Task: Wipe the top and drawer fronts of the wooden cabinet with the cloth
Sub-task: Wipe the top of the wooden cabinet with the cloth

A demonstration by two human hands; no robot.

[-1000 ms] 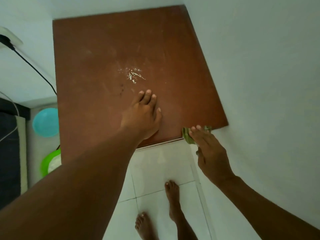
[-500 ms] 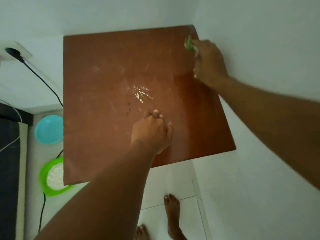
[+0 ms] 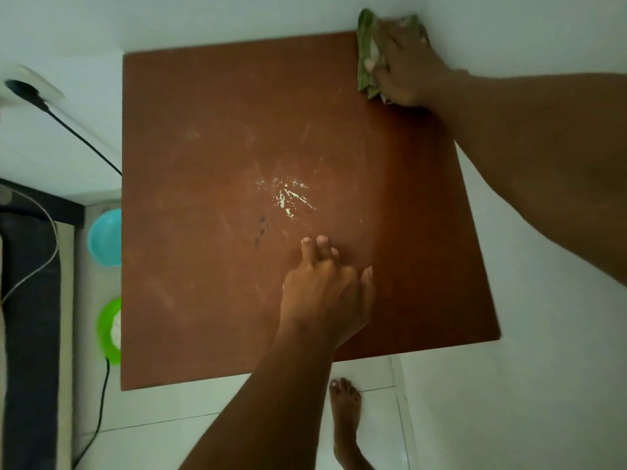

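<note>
- My right hand (image 3: 403, 67) has swept from the near right corner, where it was a second ago, up the right edge to the far right corner of the cabinet top (image 3: 203, 266). Its grip is curled on the bunched green cloth (image 3: 364, 45), pressing it down where wood meets wall.
- My left hand (image 3: 325, 296) stays braced near the front middle, fingers loose and flat on the wood, holding nothing.
- The strip along the right edge looks darker and glossier, so I judge that pass done.
- White flecks (image 3: 285, 198) at the centre and dusty smears to the left remain. The drawer fronts are out of view and, I judge, still to do.
</note>
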